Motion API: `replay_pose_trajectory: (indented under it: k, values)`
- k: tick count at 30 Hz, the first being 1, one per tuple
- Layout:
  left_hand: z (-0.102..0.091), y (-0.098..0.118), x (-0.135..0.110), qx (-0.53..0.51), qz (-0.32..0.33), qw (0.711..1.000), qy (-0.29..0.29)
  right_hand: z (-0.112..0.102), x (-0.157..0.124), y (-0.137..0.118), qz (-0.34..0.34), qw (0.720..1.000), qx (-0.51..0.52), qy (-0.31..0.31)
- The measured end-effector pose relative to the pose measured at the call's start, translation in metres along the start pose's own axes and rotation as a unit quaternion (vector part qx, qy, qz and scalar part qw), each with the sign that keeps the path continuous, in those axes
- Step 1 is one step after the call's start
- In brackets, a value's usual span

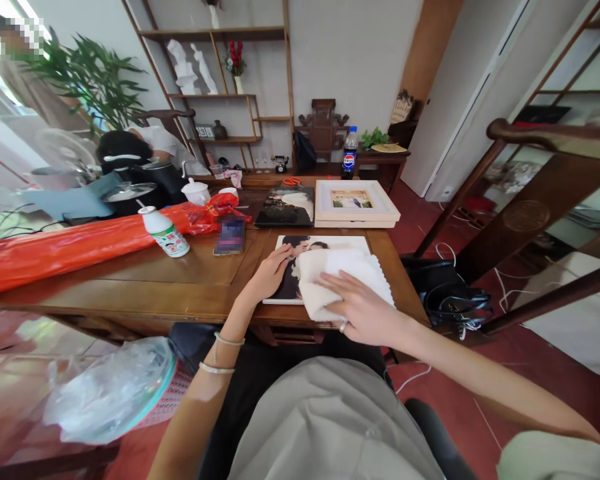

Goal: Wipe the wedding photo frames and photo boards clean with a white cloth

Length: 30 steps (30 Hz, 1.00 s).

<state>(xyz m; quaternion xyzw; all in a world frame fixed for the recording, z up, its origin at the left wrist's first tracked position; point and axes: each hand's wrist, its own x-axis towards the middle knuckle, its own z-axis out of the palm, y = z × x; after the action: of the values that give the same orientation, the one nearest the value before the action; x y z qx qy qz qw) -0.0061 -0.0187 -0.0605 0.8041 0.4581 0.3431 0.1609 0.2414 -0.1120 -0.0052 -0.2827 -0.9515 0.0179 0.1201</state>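
A photo panel [289, 290] showing two people lies flat on the wooden table in front of me. My left hand [271, 273] rests on its left side, fingers stretched out over the print and holding nothing. Over the panel's middle and right lies a folded white cloth [317, 290], which hides much of the picture. My right hand [357, 303] grips and presses this cloth from above; its thumb is partly hidden. Just behind the panel are a dark picture panel [280, 212] and a white framed photo [380, 215].
On the wooden table [200, 280] are a white bottle [164, 232], a phone [229, 238], a long red plastic-wrapped bundle [80, 237], orange scissors [293, 181] and a cola bottle [349, 153]. A bag-lined basket [167, 393] stands below left. A wooden chair [510, 220] is at right.
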Motion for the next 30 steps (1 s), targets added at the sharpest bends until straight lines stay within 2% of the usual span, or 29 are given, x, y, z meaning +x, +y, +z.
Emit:
replay_pose_trajectory:
  k: [4, 7, 10, 13, 15, 19, 22, 25, 30]
  values:
    - [0.000, -0.001, 0.000, -0.005, 0.001, 1.000, 0.001, -0.006, 0.007, 0.038, 0.030, 0.999, -0.015, 0.015]
    - [0.001, -0.001, -0.001, -0.007, 0.004, 1.000, 0.003, -0.009, 0.014, 0.076, 0.081, 0.995, -0.050, 0.017]
    - [0.001, 0.000, -0.001, -0.006, 0.003, 1.000, 0.003, -0.008, 0.019, 0.099, 0.144, 0.986, -0.077, 0.025]
    - [0.000, 0.001, -0.001, -0.005, -0.001, 1.000, 0.002, -0.003, 0.015, 0.093, 0.163, 0.982, -0.097, 0.024]
    - [0.000, 0.001, 0.000, -0.004, -0.002, 1.000, 0.002, -0.001, 0.008, 0.073, 0.142, 0.984, -0.102, 0.013]
    - [0.001, 0.000, 0.000, -0.007, 0.001, 1.000, 0.003, -0.003, -0.015, 0.017, 0.072, 0.995, -0.074, -0.013]
    - [0.001, -0.001, 0.000, -0.009, 0.005, 1.000, 0.005, -0.006, -0.025, -0.005, 0.031, 0.998, -0.046, -0.028]
    - [0.001, -0.001, -0.001, -0.010, 0.001, 1.000, 0.003, -0.009, -0.021, 0.011, 0.015, 1.000, -0.020, -0.016]
    - [0.000, 0.000, 0.000, -0.011, -0.001, 1.000, 0.000, -0.010, 0.010, 0.081, 0.052, 0.998, -0.045, 0.015]
